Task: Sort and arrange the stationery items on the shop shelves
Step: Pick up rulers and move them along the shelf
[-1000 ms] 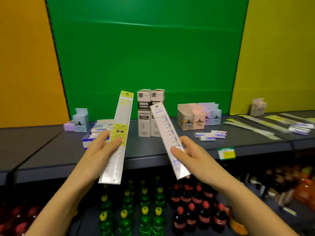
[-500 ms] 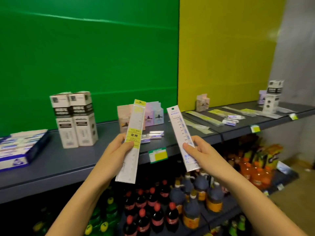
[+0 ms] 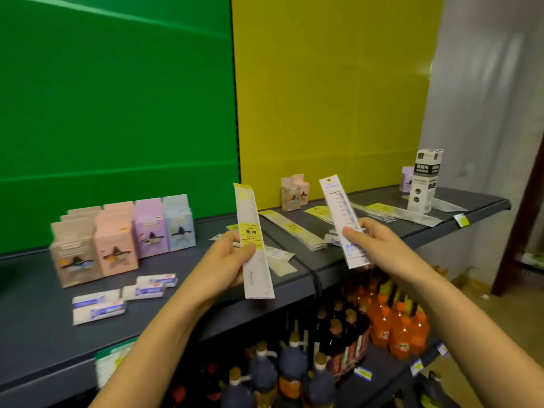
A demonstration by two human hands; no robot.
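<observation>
My left hand [image 3: 225, 262] grips a packaged ruler with a yellow label [image 3: 253, 240], held nearly upright over the front of the grey shelf [image 3: 38, 334]. My right hand [image 3: 372, 241] holds a second packaged ruler with blue markings [image 3: 341, 213], tilted to the left, above the shelf's joint. Behind them, several more packaged rulers [image 3: 294, 229] lie flat on the right shelf section. Pastel boxes [image 3: 117, 237] stand in a group at the left, with white eraser packs [image 3: 117, 298] lying in front of them.
A tall black-and-white box [image 3: 424, 181] stands at the far right of the shelf, a small pastel box [image 3: 294, 191] near the yellow back panel. Bottled drinks [image 3: 391, 319] fill the lower shelf. A grey wall and a dark door frame [image 3: 521, 201] close off the right.
The view has swung to the right along the shelf, from the green panel to the yellow one. Both hands have kept hold of their rulers and moved with it.
</observation>
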